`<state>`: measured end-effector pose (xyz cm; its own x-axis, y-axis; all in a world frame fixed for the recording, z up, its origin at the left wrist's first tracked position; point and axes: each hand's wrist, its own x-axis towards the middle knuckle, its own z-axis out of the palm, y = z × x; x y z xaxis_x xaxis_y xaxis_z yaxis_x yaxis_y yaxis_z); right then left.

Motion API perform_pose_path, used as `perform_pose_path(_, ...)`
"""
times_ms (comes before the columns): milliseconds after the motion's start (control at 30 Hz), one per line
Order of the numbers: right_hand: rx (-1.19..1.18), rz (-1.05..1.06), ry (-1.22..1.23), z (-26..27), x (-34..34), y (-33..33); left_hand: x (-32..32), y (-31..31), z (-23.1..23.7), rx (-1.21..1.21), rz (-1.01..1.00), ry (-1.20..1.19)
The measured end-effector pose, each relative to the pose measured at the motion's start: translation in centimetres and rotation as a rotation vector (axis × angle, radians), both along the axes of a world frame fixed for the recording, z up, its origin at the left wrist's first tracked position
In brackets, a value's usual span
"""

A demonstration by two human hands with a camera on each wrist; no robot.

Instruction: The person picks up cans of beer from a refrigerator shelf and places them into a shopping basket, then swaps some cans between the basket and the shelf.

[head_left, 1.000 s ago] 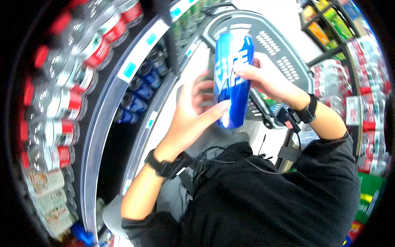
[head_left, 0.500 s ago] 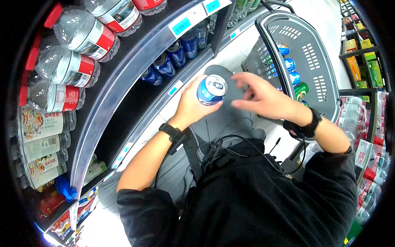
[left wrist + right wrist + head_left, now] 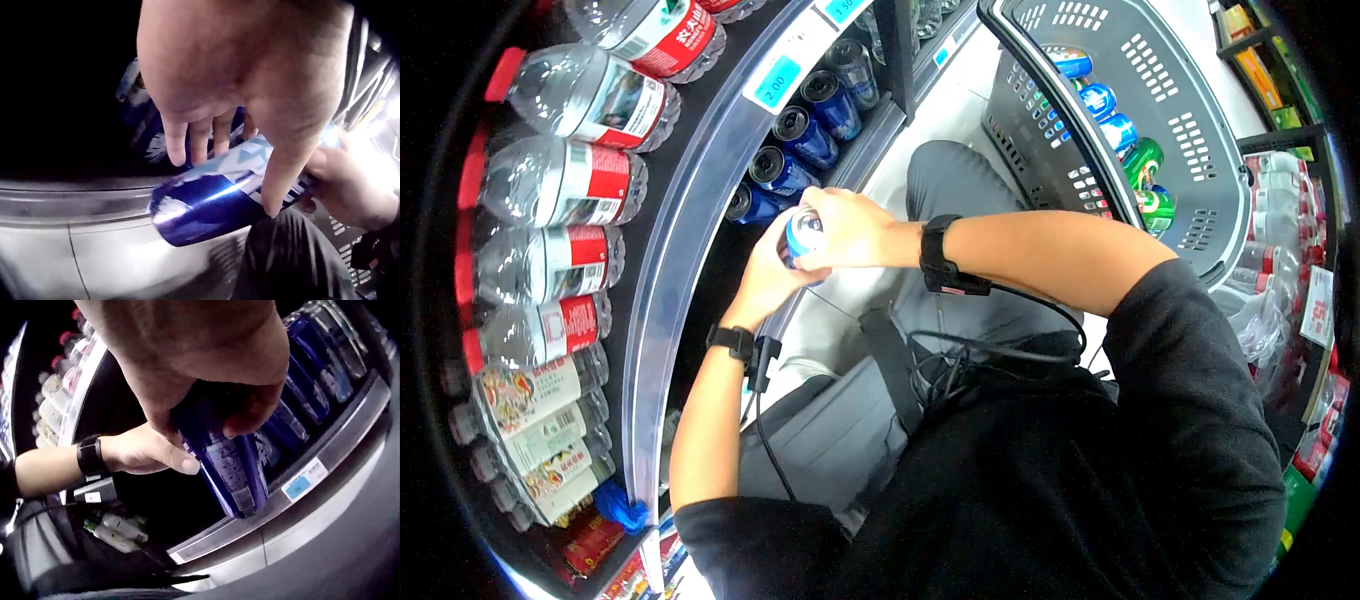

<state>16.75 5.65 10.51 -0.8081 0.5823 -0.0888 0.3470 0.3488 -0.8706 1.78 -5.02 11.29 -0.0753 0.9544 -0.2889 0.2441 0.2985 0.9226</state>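
Observation:
Both of my hands are on one tall blue drink can (image 3: 805, 232), held at the front of the lower shelf. My right hand (image 3: 852, 230) grips it near the top end, fingers on one side and thumb on the other. The left hand (image 3: 762, 282) curves around it from the other side; in the left wrist view its thumb crosses the can (image 3: 206, 203) while the fingers lie behind. In the right wrist view the left thumb reaches the side of the can. Several similar blue cans (image 3: 805, 137) stand in a row on the shelf just beyond.
A grey shopping basket (image 3: 1225, 195) on the right holds several blue and green cans (image 3: 1142, 163). Water bottles with red caps (image 3: 565, 180) line the upper shelf at left, above a clear curved shelf edge (image 3: 685, 240) with price tags. My knee (image 3: 950, 185) is between shelf and basket.
The can has moved left from over my knee to the lower shelf, still in my left hand. My right hand, loose near the basket before, has come across and now grips the can too.

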Motion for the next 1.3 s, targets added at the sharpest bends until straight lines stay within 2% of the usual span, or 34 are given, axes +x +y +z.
perform_pose_path(100,0.244,0.170,0.000,-0.1,-0.4,-0.4,-2.5,-1.7,-2.5,-0.139,0.038,-0.036)
perform_pose_path(133,0.237,0.165,-0.003,0.1,-0.6,-0.3,-2.7,-2.2,-2.7,-0.204,0.065,-0.053)
perform_pose_path(200,0.360,0.375,-0.109,0.5,-0.9,0.2,-4.2,-2.8,-4.5,-0.250,0.146,-0.066)
perform_pose_path(233,0.365,0.411,-0.090,0.2,-1.3,0.5,-4.7,-3.1,-5.3,-0.316,0.265,-0.062)
perform_pose_path(267,0.354,0.405,-0.089,0.1,-1.7,0.8,-5.2,-3.6,-6.0,-0.327,0.259,-0.060)
perform_pose_path(333,0.361,0.477,-0.125,-0.5,-2.5,1.0,-5.5,-4.1,-6.2,-0.379,0.496,-0.012)
perform_pose_path(467,0.330,0.509,-0.047,-0.9,-4.1,0.9,-5.1,-4.1,-7.7,-0.263,0.682,-0.079)
perform_pose_path(533,0.335,0.560,-0.077,-0.5,-5.0,0.9,-4.2,-3.6,-8.2,-0.087,0.741,-0.169)
perform_pose_path(567,0.361,0.634,-0.095,-0.4,-5.3,0.7,-4.6,-3.4,-8.5,-0.103,0.700,-0.066)
perform_pose_path(600,0.386,0.709,-0.114,-0.6,-5.5,0.6,-4.4,-2.9,-8.4,-0.101,0.699,-0.057)
perform_pose_path(667,0.405,0.732,-0.102,-2.1,-6.0,0.0,-2.6,-1.2,-6.6,0.013,0.915,-0.139)
perform_pose_path(733,0.489,0.883,-0.198,-3.1,-5.9,-0.8,-1.8,-0.7,-4.9,0.062,0.937,-0.034)
perform_pose_path(867,0.404,0.868,-0.210,-5.6,-3.6,-2.5,-3.1,-0.1,-4.4,0.105,0.768,0.285)
perform_pose_path(933,0.376,0.890,-0.259,-6.2,-2.5,-3.3,-4.1,0.2,-3.9,0.100,0.598,0.599)
perform_pose_path(967,0.382,0.911,-0.282,-6.6,-2.1,-3.6,-4.3,0.4,-3.9,0.105,0.587,0.607)
perform_pose_path(1033,0.420,0.924,-0.282,-7.0,-1.1,-4.2,-4.0,0.9,-3.4,0.044,0.419,1.006)
perform_pose_path(1067,0.453,0.912,-0.256,-7.1,-0.4,-4.5,-4.1,1.0,-3.2,0.046,0.415,1.017)
perform_pose_path(1133,0.466,0.977,-0.313,-7.4,-0.1,-5.0,-5.1,1.6,-3.0,-0.024,0.275,1.218)
perform_pose_path(1300,0.508,1.022,-0.409,-7.8,1.7,-4.9,-7.5,3.6,-2.7,-0.129,0.194,1.210)
